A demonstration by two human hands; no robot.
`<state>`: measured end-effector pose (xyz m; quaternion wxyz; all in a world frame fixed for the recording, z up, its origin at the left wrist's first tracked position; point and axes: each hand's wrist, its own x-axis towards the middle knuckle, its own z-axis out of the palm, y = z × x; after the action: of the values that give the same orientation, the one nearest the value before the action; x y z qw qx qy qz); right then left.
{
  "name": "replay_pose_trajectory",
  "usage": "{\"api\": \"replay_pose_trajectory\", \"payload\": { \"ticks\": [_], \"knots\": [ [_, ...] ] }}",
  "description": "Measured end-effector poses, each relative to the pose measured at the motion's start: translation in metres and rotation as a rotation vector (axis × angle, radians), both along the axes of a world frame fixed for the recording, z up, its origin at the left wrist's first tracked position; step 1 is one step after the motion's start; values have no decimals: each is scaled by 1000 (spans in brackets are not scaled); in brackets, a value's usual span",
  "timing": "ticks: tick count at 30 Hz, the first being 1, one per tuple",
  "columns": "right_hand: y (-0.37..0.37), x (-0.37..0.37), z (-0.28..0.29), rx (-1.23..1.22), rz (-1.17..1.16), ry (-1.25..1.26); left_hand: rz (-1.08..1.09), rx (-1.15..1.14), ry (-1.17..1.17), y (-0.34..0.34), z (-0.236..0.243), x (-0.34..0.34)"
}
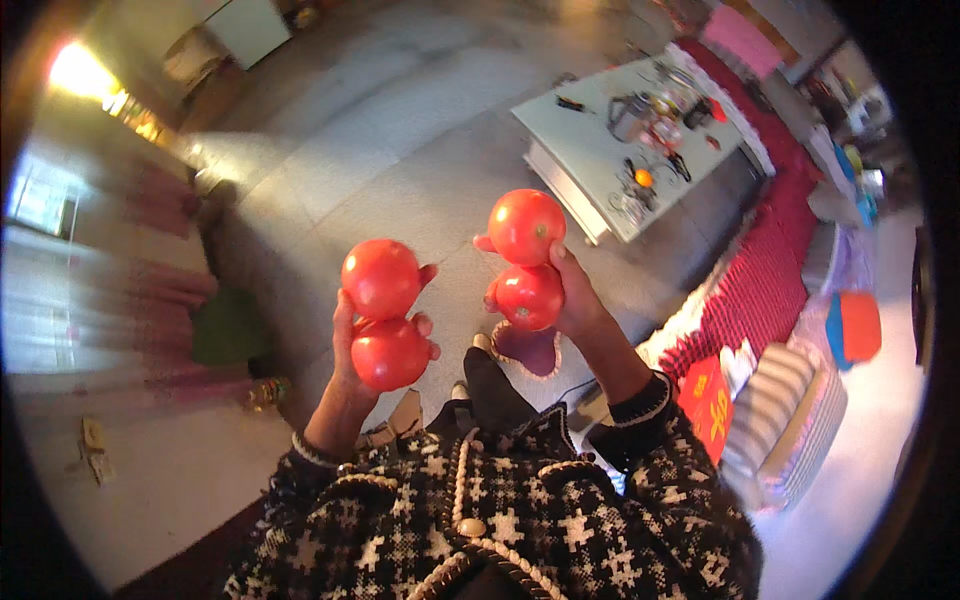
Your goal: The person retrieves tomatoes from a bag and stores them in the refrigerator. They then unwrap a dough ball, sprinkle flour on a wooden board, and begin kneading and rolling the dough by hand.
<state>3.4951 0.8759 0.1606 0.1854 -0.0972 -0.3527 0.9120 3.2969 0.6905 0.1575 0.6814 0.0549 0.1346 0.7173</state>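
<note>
Two red tomatoes sit in each of my hands, held up in front of me above the floor. My left hand [346, 345] is closed round an upper tomato [381, 279] and a lower tomato [389, 354], which touch each other; its fingertips show at their right side. My right hand [572, 290] grips another pair, an upper tomato [527, 228] and a smaller lower tomato [530, 297], with fingertips showing on their left. The stem scars of the right pair face me. Most of the fingers are hidden behind the fruit. A gap separates the two pairs.
A low pale table [590, 130] at the right carries cluttered small items and an orange fruit [643, 178]. Beside it runs a sofa with a red cover [745, 300]. A red bag [706, 408] and striped cushion [765, 410] lie nearer. Pink curtains [150, 280] hang at left.
</note>
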Motion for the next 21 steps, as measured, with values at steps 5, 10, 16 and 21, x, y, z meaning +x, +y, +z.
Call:
{"api": "replay_pose_trajectory", "payload": {
  "ticks": [5,10,16,21],
  "knots": [
    [17,-84,46,359,-136,-194,80,36,-97,23,54,-47],
    [24,-188,77,1294,-190,-208,151,45,-224,12,72,-116],
    [24,-328,95,1616,-29,-25,260,40,-262,-10,62,-229],
    [21,-421,95,1548,101,74,264,103,-369,-21,54,-316]
  ]
}}
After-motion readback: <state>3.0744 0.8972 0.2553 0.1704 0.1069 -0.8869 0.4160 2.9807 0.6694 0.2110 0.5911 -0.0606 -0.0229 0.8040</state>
